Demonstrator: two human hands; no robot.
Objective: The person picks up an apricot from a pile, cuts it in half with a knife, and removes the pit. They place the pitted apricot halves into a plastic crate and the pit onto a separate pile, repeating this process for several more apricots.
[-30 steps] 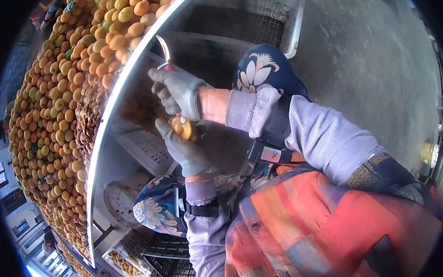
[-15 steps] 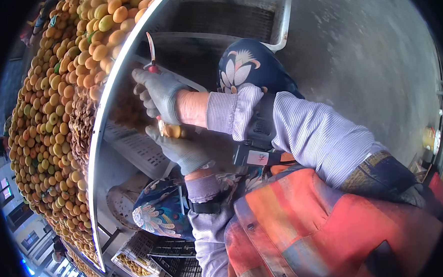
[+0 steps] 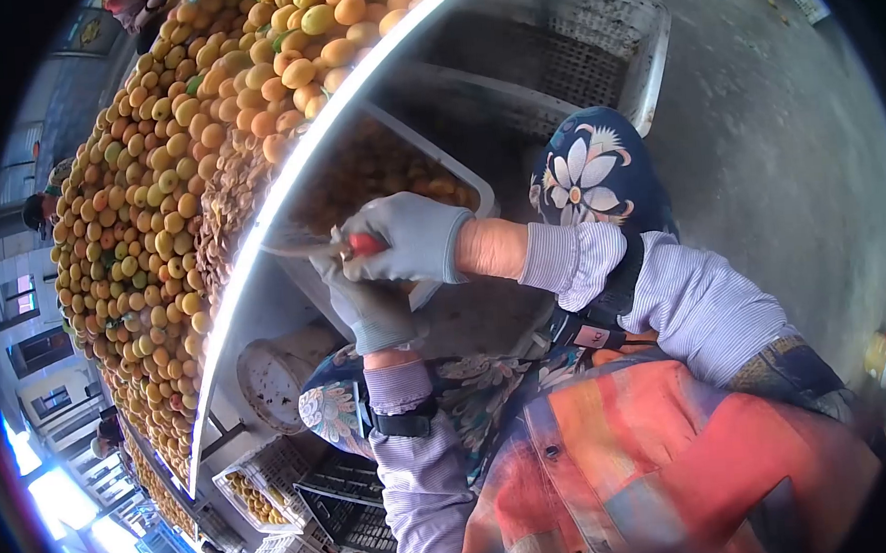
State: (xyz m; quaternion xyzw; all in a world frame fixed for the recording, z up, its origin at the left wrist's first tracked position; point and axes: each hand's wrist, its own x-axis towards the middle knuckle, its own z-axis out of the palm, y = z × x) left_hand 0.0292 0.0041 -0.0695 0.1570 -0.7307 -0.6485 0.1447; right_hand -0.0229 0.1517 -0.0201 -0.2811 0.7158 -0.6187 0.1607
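Observation:
My right hand (image 3: pixel 411 240), in a grey glove, is closed around the red handle of a knife (image 3: pixel 366 244). The narrow blade points left toward the metal table rim and is blurred. Just below and touching it is my left hand (image 3: pixel 372 305), also gloved. Its fingers are bent in near the knife, partly covered by my right hand, and what they hold is hidden. Beyond the rim lies a large heap of apricots (image 3: pixel 150 232), with a pile of brown pits or scraps (image 3: pixel 228 198) at its near edge.
Under the rim, a crate (image 3: pixel 489 199) contains brownish-orange pieces. A pale crate (image 3: pixel 657 60) stands farther up. A round white bucket (image 3: pixel 268 386) is beside my knee. Stacked crates (image 3: pixel 273 476), one with fruit, sit lower left. People are across the heap.
My hands have come together; before, they were apart with a yellow fruit at my left hand. The knife has swung from pointing up to pointing left. The view has shifted too.

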